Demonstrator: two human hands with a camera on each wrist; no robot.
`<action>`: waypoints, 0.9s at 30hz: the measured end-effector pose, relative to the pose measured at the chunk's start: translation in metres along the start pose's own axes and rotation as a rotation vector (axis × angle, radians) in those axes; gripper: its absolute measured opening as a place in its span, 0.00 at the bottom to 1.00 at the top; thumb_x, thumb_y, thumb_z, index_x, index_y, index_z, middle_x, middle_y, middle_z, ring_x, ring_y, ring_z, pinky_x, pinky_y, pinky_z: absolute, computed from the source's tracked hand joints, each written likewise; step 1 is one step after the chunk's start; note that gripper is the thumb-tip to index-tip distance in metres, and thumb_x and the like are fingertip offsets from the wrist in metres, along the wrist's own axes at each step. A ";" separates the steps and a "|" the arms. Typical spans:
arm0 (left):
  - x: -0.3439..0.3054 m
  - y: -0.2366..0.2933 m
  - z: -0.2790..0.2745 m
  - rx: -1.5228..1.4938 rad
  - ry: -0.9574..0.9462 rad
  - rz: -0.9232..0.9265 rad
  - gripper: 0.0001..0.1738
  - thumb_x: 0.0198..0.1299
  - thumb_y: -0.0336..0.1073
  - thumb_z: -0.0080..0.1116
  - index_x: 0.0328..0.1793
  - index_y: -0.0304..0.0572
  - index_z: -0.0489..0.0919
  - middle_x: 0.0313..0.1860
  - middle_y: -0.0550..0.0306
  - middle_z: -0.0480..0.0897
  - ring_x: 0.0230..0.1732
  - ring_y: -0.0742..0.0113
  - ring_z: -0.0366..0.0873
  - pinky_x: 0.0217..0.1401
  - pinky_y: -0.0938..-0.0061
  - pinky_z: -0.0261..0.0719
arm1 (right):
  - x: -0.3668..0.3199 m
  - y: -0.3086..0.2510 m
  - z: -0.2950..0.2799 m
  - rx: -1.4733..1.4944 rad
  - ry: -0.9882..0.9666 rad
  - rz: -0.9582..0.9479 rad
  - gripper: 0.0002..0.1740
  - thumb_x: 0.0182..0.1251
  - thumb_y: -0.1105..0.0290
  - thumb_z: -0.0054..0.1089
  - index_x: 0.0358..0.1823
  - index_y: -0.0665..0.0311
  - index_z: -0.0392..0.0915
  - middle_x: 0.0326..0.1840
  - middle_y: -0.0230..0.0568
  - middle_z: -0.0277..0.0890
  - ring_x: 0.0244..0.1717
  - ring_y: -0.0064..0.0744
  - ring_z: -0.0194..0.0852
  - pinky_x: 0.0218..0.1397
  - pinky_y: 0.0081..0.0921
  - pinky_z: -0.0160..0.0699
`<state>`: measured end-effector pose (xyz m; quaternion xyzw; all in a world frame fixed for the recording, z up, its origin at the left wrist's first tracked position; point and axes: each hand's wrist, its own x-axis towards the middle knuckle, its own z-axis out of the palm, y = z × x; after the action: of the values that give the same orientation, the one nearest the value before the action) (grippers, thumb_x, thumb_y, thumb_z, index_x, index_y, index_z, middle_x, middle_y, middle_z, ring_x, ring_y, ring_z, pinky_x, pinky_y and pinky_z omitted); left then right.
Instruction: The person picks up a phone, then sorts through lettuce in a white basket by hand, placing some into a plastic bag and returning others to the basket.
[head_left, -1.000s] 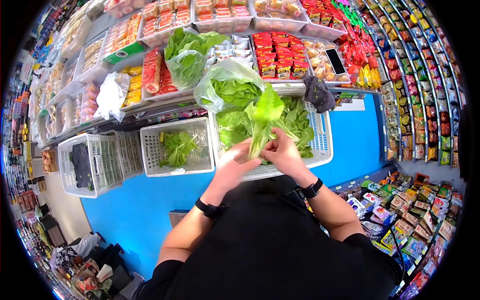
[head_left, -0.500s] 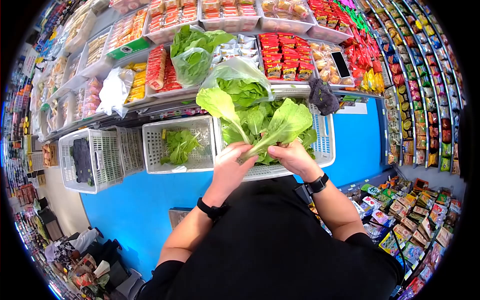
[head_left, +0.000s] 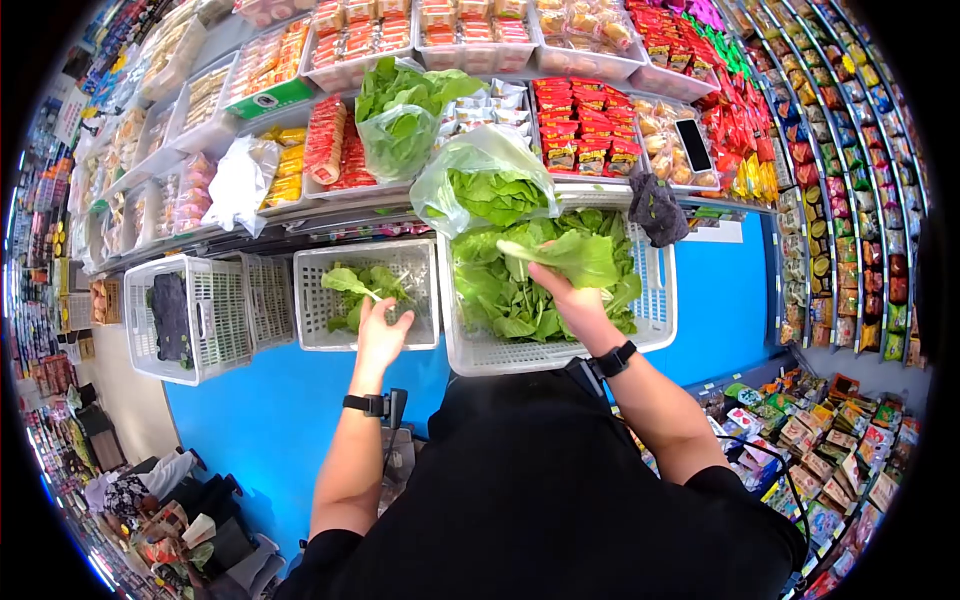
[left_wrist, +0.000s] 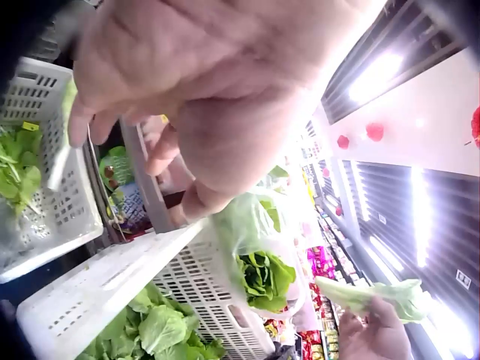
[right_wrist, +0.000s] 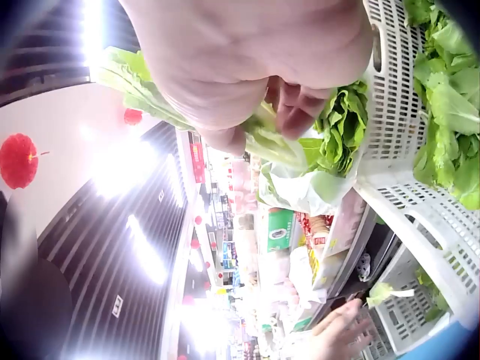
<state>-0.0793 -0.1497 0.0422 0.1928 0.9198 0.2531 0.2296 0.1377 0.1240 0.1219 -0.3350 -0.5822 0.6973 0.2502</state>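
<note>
My left hand (head_left: pixel 380 335) is over the smaller white basket (head_left: pixel 425 290), fingers spread and loosely bent. A single leaf (head_left: pixel 345 280) with a pale stem is just beyond its fingertips; the right wrist view shows this loose leaf (right_wrist: pixel 381 294) apart from the fingers. My right hand (head_left: pixel 578 305) grips a head of leafy greens (head_left: pixel 575 258) by its pale stem end, above the larger white basket (head_left: pixel 655 325). More leafy greens (head_left: pixel 515 300) fill that basket. In the right wrist view, fingers and thumb curl round the held greens (right_wrist: pixel 277 142).
Behind the larger basket sits an open plastic bag of greens (head_left: pixel 495 190), with another bagged bunch (head_left: pixel 400 130) on the snack shelf. A dark cloth (head_left: pixel 657 210) hangs at the basket's back right corner. Further left stands another white basket (head_left: pixel 215 315). A phone (head_left: pixel 693 146) lies on packaged snacks.
Both hands were together over the larger basket, parting a leaf from the greens. The left hand has moved left with that leaf and let it go over the smaller basket; the right keeps the head.
</note>
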 end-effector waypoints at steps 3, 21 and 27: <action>0.012 0.063 -0.006 -0.230 0.057 0.266 0.29 0.61 0.44 0.79 0.63 0.35 0.83 0.63 0.42 0.83 0.57 0.52 0.84 0.61 0.64 0.83 | 0.044 0.022 0.012 -0.158 0.059 -0.164 0.21 0.65 0.72 0.81 0.56 0.64 0.82 0.52 0.38 0.85 0.54 0.28 0.84 0.58 0.29 0.83; 0.106 0.178 0.007 -0.796 0.194 0.202 0.20 0.63 0.24 0.63 0.62 0.39 0.84 0.34 0.68 0.78 0.33 0.80 0.72 0.39 0.78 0.74 | 0.159 0.012 0.052 -1.046 -0.168 -0.595 0.34 0.51 0.86 0.71 0.63 0.58 0.81 0.68 0.49 0.74 0.65 0.59 0.79 0.65 0.44 0.82; 0.109 0.171 0.011 -0.913 0.061 0.199 0.23 0.65 0.23 0.61 0.67 0.41 0.83 0.37 0.69 0.79 0.36 0.80 0.72 0.42 0.80 0.74 | 0.194 0.032 0.046 -0.970 -0.261 -0.494 0.29 0.54 0.84 0.68 0.61 0.64 0.84 0.66 0.50 0.80 0.65 0.62 0.79 0.67 0.45 0.82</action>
<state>-0.1225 0.0427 0.0933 0.1519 0.6975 0.6585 0.2382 -0.0223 0.2317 0.0608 -0.1763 -0.9237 0.3059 0.1490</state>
